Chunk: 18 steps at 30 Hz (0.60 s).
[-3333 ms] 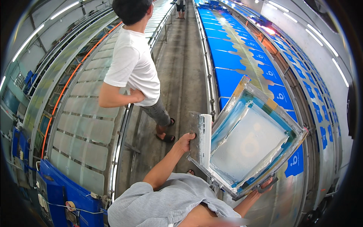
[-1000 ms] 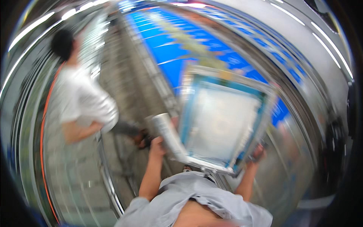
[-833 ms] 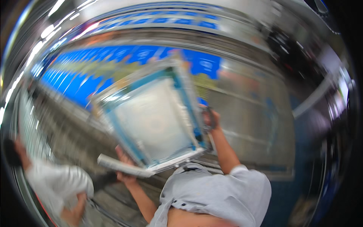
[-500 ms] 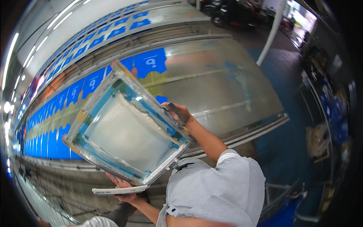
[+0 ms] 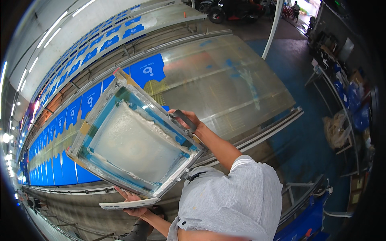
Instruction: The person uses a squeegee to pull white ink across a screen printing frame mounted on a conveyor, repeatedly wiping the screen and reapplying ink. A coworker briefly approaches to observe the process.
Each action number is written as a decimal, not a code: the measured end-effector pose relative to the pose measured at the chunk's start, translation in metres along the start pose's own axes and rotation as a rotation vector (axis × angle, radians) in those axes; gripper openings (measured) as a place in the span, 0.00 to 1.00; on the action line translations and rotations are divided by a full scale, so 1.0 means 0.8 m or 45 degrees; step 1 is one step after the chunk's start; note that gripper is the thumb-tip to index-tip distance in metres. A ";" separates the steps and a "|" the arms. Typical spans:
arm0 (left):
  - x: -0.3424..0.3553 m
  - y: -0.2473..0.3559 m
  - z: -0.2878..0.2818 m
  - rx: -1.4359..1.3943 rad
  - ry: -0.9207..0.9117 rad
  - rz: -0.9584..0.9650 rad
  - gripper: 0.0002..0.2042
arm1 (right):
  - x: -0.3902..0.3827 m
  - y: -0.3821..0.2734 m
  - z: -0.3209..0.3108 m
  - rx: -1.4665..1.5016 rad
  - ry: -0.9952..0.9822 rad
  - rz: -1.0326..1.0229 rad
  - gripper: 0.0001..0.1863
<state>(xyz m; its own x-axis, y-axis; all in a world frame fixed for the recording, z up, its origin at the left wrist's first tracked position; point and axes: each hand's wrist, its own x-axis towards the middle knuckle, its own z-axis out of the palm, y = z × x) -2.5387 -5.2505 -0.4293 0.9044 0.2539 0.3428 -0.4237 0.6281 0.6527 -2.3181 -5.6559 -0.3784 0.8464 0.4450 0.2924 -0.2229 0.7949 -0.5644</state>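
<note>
A screen-printing frame (image 5: 132, 181) is held tilted over the near side of a long table. Blue edging surrounds its mesh, and thick white paste (image 5: 138, 140) is spread over it. My right hand (image 5: 189, 121) is closed round a dark handle (image 5: 184, 119) on the frame's far right side. Below the frame's near edge, my left hand (image 5: 134, 205) holds a long white bar (image 5: 128, 204) that looks like a squeegee. Some fingers of that hand point up towards the frame; whether they touch it is hard to tell.
Blue cut pieces with a white printed mark (image 5: 148, 71) lie in rows on the long table (image 5: 225, 80), which has metal rails (image 5: 261, 134). A parallel table carries more. Motorbikes (image 5: 229, 12) stand beyond a white post (image 5: 273, 28). At right, a rack (image 5: 341, 100) holds bags.
The table and its blue pieces have shifted left in the view, and the right-hand rack shows more clearly. Frame, bar and both hands keep nearly the same places.
</note>
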 end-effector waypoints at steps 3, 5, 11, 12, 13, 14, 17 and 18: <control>-0.001 0.002 0.010 0.054 0.014 0.030 0.56 | 0.002 0.002 -0.005 -0.008 -0.002 0.008 0.25; -0.002 0.001 0.013 0.052 0.059 0.074 0.55 | 0.005 0.001 0.003 0.018 -0.023 0.025 0.24; -0.006 0.007 0.018 0.097 -0.095 0.063 0.45 | 0.005 -0.001 0.000 -0.003 -0.014 0.029 0.24; -0.007 0.013 0.033 0.126 -0.084 0.047 0.42 | 0.008 0.003 -0.002 -0.018 -0.015 0.026 0.24; -0.006 0.017 0.053 0.145 -0.082 0.024 0.40 | 0.007 0.002 -0.004 -0.041 -0.008 0.013 0.25; -0.006 0.020 0.075 0.167 -0.055 0.004 0.37 | 0.006 0.002 -0.010 -0.054 0.003 0.019 0.27; -0.008 0.015 0.045 0.148 -0.134 0.083 0.33 | 0.012 0.008 -0.021 -0.050 -0.006 0.044 0.32; -0.003 0.012 0.040 0.119 -0.194 0.124 0.33 | 0.011 0.006 -0.022 -0.033 -0.013 0.040 0.32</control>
<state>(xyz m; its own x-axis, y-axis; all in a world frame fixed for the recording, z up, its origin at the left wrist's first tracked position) -2.5469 -5.2688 -0.4019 0.8441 0.1916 0.5008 -0.5178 0.5335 0.6687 -2.3033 -5.6553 -0.3924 0.8343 0.4739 0.2817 -0.2367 0.7694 -0.5933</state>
